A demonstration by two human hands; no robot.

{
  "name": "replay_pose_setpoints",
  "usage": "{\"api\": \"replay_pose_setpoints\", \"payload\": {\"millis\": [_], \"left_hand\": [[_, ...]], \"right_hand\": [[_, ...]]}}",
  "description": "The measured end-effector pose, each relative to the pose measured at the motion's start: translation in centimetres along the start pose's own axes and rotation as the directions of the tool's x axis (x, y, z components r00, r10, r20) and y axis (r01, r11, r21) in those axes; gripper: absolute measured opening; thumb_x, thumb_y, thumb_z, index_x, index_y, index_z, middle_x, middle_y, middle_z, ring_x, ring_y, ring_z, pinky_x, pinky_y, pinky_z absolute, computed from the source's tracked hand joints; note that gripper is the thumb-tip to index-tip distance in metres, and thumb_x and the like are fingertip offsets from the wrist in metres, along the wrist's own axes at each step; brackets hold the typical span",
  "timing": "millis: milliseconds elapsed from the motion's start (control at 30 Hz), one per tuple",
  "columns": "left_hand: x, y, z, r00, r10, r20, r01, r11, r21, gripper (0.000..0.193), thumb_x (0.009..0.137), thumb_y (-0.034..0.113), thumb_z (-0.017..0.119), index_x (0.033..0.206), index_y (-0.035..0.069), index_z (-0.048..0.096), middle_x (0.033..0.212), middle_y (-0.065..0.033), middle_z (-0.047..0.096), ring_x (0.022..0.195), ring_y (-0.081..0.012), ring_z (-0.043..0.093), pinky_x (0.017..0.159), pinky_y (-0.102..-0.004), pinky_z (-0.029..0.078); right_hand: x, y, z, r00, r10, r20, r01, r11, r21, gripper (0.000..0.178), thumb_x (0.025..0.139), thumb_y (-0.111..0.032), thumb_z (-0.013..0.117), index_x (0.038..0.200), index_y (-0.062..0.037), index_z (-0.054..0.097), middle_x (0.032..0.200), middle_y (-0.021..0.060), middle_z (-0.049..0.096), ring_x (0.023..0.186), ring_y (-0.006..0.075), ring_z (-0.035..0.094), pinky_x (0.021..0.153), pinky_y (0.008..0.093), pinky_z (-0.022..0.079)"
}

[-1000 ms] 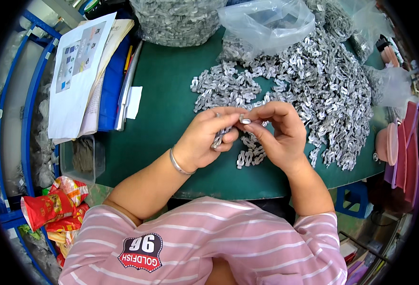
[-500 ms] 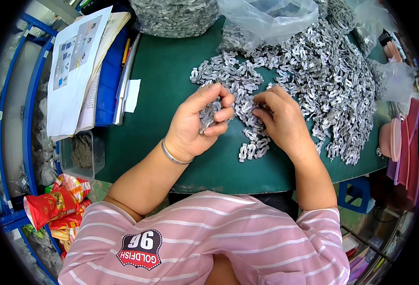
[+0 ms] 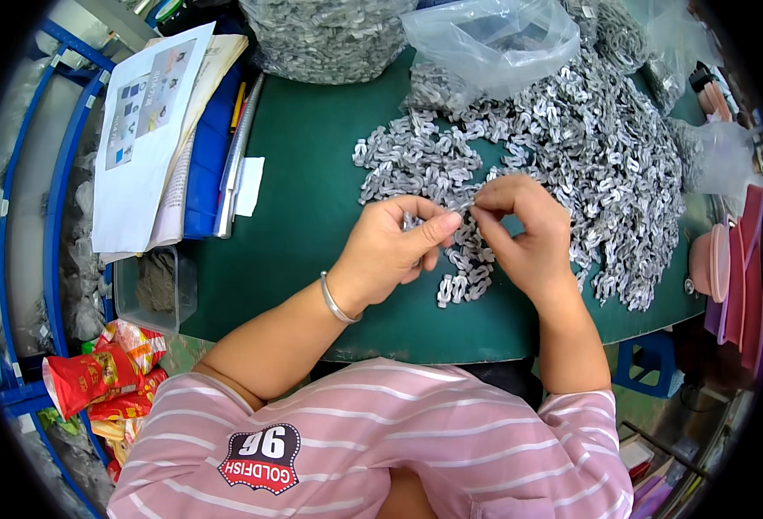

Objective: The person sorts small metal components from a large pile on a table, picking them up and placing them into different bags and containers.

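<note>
Several small grey looped parts are curled in the fingers of my left hand (image 3: 392,246), partly hidden by them. Its thumb and forefinger pinch near one small grey part (image 3: 462,208). My right hand (image 3: 526,230) meets it there, thumb and forefinger closed on the same part's other side. Under and beyond both hands lies a small pile of these grey parts (image 3: 420,160). A few more (image 3: 465,285) lie nearer me, between my wrists. To the right spreads a much larger heap of the same parts (image 3: 619,182).
On the green table (image 3: 303,164) stand a full clear bag of grey parts (image 3: 325,39) and an open plastic bag (image 3: 494,43). At left are papers (image 3: 143,130), a blue bin (image 3: 204,186) and a clear tub (image 3: 187,294). Pink containers (image 3: 711,259) sit at right.
My left hand has turned over and moved right, its thumb now toward the right hand. My hands have come together at the fingertips around one small part.
</note>
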State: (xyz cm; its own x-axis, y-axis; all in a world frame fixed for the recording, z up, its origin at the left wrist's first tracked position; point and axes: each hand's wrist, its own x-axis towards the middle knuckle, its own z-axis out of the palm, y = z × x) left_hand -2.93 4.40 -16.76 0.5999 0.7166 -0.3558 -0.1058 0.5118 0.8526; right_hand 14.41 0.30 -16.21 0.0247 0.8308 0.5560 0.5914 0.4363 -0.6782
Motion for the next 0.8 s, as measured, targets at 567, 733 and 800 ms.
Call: {"api": "replay_pose_setpoints", "payload": {"millis": [567, 733, 800], "left_hand": [[0.4, 0.2, -0.7, 1.0, -0.006, 0.016, 0.008, 0.987, -0.161, 0.019, 0.086, 0.017, 0.061, 0.089, -0.001, 0.058, 0.073, -0.0062, 0.058, 0.053, -0.0059, 0.048, 0.036, -0.0161, 0.032], [-0.2, 0.4, -0.4, 0.991, 0.122, -0.049, -0.118, 0.989, 0.09, 0.013, 0.08, 0.012, 0.067, 0.087, 0.001, 0.063, 0.073, -0.0044, 0.058, 0.059, -0.0089, 0.053, 0.044, -0.0199, 0.038], [0.4, -0.5, -0.7, 0.905, 0.422, -0.047, -0.393, 0.874, 0.286, 0.012, 0.077, 0.009, 0.068, 0.086, 0.002, 0.064, 0.075, -0.0048, 0.058, 0.064, -0.0109, 0.054, 0.049, -0.0212, 0.04]], "right_hand": [[-0.4, 0.1, 0.3, 0.985, -0.117, 0.125, 0.087, 0.971, 0.221, 0.02, 0.063, 0.013, 0.06, 0.076, -0.0022, 0.06, 0.083, 0.009, 0.062, 0.073, 0.0202, 0.061, 0.064, 0.0266, 0.05], [-0.8, -0.1, 1.3, 0.96, 0.277, -0.029, -0.228, 0.842, 0.49, 0.009, 0.074, 0.007, 0.06, 0.08, -0.0001, 0.061, 0.083, 0.0077, 0.062, 0.072, 0.0136, 0.06, 0.064, 0.0245, 0.049], [-0.9, 0.4, 1.0, 0.959, 0.243, 0.144, -0.282, 0.864, 0.417, 0.006, 0.08, 0.0, 0.06, 0.086, 0.0016, 0.06, 0.084, 0.0073, 0.062, 0.073, 0.011, 0.059, 0.065, 0.0233, 0.049]]}}
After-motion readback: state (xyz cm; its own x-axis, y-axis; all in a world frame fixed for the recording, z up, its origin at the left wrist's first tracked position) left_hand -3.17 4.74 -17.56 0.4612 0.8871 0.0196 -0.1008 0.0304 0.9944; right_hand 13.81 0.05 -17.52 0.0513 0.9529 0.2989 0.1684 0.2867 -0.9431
